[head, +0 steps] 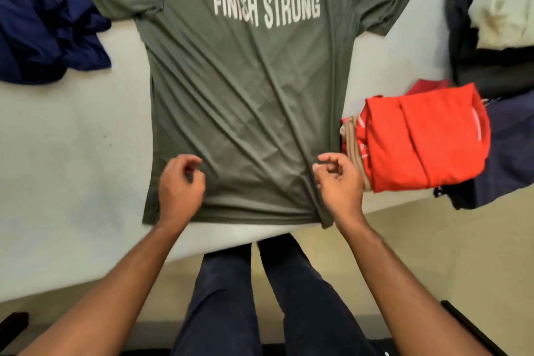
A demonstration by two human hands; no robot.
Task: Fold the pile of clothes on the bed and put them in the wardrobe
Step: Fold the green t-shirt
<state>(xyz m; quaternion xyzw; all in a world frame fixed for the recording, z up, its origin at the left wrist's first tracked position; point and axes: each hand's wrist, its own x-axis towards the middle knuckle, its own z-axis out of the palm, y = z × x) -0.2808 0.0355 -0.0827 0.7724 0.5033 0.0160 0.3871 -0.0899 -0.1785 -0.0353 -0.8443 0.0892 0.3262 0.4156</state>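
You are standing at the edge of the bed (pixel 72 139), and the olive-grey T-shirt (pixel 248 89) is lying spread flat on the white sheet in front of you. Its "FINISH STRONG" print is facing up, with the collar away from you and the hem nearest you.

Your left hand (pixel 180 185) and right hand (pixel 338 182) are hovering over the lower part of the shirt, just above the hem, one toward each side. Both are showing loosely curled fingers and neither is gripping anything. I cannot tell whether any fingertip is brushing the cloth.

Judging by its sheen and fine creases, you are dealing with a thin, light, soft knit that is probably a little slick. It is likely going to slide on the sheet and drag wrinkles along if you are pulling from one point only. Pinching one side at the shoulder seam and at the matching hem corner is looking like the surest hold, so the whole edge is travelling together. Light pressure should be enough, as nothing here is fragile.

A folded red garment (pixel 419 136) is sitting just beside your right hand, close against the shirt's edge, so it may be crowding a fold on that side. A crumpled navy garment (pixel 49 23) is lying at the far left, and a heap of dark and pale clothes (pixel 491 23) is waiting at the far right.
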